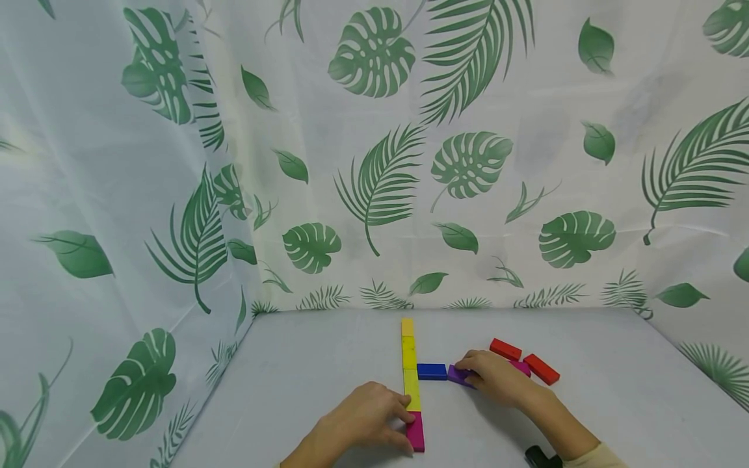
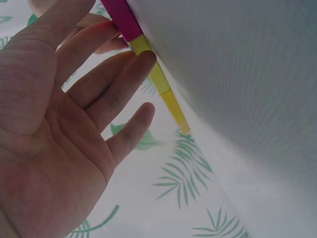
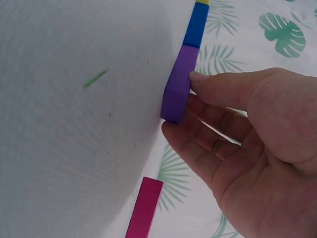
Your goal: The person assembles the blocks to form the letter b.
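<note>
A magenta block forms the near end of a straight row of yellow blocks. My left hand rests against its left side, fingertips at the far part of the block and thumb by its near corner. In the left wrist view, those fingers are fairly straight along the row. My right hand pinches a purple block between thumb and fingers. The purple block lies end to end with a blue block, which sticks out rightward from the yellow row.
Right of the right hand lie two red blocks and a second magenta block, partly hidden by the hand in the head view. A black object is at the right wrist. Leaf-patterned cloth surrounds the white table.
</note>
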